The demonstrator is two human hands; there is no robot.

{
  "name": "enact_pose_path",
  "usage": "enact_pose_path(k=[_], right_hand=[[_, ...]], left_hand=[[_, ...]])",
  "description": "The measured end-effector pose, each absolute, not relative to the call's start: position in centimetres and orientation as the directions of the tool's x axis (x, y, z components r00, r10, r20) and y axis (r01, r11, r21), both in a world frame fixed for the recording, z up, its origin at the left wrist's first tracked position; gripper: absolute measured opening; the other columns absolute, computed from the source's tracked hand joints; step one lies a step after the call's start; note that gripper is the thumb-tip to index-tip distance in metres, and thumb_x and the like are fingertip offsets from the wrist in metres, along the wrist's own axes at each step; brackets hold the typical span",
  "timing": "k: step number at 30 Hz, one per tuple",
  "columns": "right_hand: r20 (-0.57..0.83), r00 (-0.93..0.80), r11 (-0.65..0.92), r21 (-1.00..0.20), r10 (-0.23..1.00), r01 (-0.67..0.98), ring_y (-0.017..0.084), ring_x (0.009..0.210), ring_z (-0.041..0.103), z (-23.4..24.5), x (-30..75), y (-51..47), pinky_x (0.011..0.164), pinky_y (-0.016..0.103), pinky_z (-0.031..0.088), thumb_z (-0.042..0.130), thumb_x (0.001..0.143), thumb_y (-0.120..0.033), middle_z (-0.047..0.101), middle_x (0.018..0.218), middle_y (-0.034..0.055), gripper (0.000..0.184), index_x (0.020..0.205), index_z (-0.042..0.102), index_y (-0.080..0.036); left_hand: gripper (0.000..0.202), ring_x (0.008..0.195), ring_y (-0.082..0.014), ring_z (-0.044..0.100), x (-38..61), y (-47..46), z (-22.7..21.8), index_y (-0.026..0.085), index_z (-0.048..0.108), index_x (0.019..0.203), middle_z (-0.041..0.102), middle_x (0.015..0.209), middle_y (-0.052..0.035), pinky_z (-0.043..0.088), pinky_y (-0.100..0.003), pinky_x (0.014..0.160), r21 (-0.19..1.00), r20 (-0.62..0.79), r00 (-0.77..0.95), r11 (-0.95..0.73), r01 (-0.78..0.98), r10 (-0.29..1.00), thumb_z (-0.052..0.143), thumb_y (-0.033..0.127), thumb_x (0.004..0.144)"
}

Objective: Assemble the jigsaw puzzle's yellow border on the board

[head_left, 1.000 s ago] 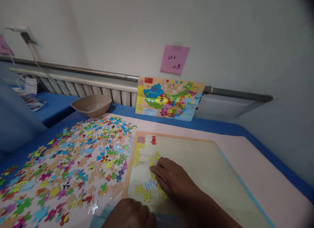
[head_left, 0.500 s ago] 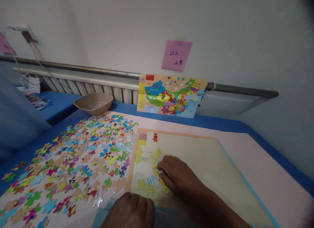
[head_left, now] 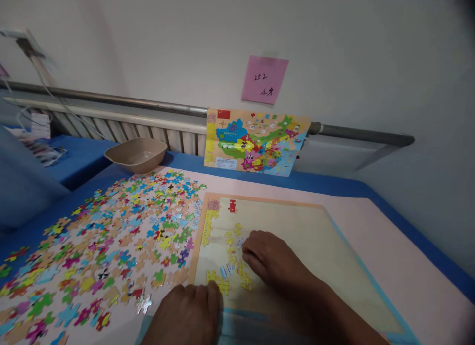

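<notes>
My right hand (head_left: pixel 272 258) is over the pale puzzle board (head_left: pixel 297 236), its fingers curled together. A small whitish puzzle piece (head_left: pixel 240 242) lies right beside its fingertips; what the fingers hold, if anything, is hidden. Below and left of that hand, yellow puzzle pieces (head_left: pixel 245 276) and a blue-and-white striped piece (head_left: pixel 227 270) lie loose on the board. My left hand (head_left: pixel 187 310) rests closed at the board's lower left corner, close to more yellow pieces (head_left: pixel 213 278); the underside of its fingers is out of sight. Near the upper left, a red piece (head_left: pixel 232 206) sits inside the frame.
Many loose colourful pieces (head_left: pixel 129 236) are spread left of the board on a pink sheet (head_left: pixel 349 209). Behind them stands a beige bowl (head_left: pixel 137 156). A printed map picture (head_left: pixel 256 142) leans against the wall rail (head_left: pixel 363 134), under a pink note (head_left: pixel 265 80).
My right hand has drawn slightly right, showing more of the whitish piece at its fingertips. My left hand has shifted a little left; the whole view has also moved slightly.
</notes>
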State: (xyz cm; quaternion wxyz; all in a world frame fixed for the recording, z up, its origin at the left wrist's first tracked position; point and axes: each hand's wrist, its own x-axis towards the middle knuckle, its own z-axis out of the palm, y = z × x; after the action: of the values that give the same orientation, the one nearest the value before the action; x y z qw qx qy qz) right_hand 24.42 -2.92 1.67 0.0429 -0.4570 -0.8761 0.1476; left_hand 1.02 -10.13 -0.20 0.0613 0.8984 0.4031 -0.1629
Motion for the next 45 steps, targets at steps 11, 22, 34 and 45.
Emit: enact_pose_path(k=[11, 22, 34, 45], right_hand=[[-0.105, -0.652, 0.593, -0.328, 0.751, 0.735, 0.021, 0.092, 0.058, 2.0, 24.6, -3.3, 0.078, 0.032, 0.038, 0.06, 0.1, -0.014, 0.067, 0.097, 0.0034, 0.014, 0.097, 0.071, -0.022], [-0.138, -0.578, 0.506, -0.352, 0.804, 0.788, 0.019, 0.083, 0.052, 1.8, 24.5, -3.1, 0.075, 0.032, 0.035, 0.061, 0.088, -0.009, 0.063, 0.093, 0.0017, 0.012, 0.088, 0.058, -0.021], [-0.097, -0.659, 0.595, -0.347, 0.746, 0.725, 0.022, 0.096, 0.058, 2.8, 25.2, -3.5, 0.082, 0.033, 0.04, 0.058, 0.096, -0.012, 0.065, 0.102, 0.0048, 0.017, 0.1, 0.071, -0.023], [-0.125, -0.543, 0.432, -0.472, 0.83, 0.769, 0.017, 0.079, 0.051, 3.1, 25.0, -3.6, 0.071, 0.029, 0.035, 0.064, 0.085, -0.01, 0.063, 0.092, -0.0003, 0.014, 0.086, 0.055, -0.022]], left_hand=[[0.018, 0.059, -0.0203, 0.071, -0.1, -10.8, -4.0, 0.016, 0.061, 0.111, 0.073, 0.078, -0.0011, 0.051, -0.027, 0.051, -0.065, -0.016, 0.805, -0.804, 0.591, 0.593, 0.067, 0.018, 0.094], [0.013, 0.058, -0.0243, 0.071, 0.1, -10.9, -3.6, 0.02, 0.059, 0.1, 0.074, 0.077, -0.0014, 0.049, -0.031, 0.049, 0.003, -0.031, 0.786, -0.786, 0.618, 0.618, 0.07, 0.02, 0.093], [0.016, 0.056, -0.0236, 0.07, 0.2, -10.6, -3.3, 0.021, 0.058, 0.097, 0.073, 0.075, -0.0006, 0.046, -0.03, 0.048, -0.007, -0.047, 0.785, -0.786, 0.618, 0.618, 0.064, 0.01, 0.088], [0.016, 0.058, -0.0269, 0.073, 0.3, -10.8, -3.0, 0.021, 0.061, 0.099, 0.075, 0.078, -0.0012, 0.054, -0.035, 0.049, 0.021, -0.073, 0.774, -0.775, 0.632, 0.629, 0.072, 0.014, 0.089]])
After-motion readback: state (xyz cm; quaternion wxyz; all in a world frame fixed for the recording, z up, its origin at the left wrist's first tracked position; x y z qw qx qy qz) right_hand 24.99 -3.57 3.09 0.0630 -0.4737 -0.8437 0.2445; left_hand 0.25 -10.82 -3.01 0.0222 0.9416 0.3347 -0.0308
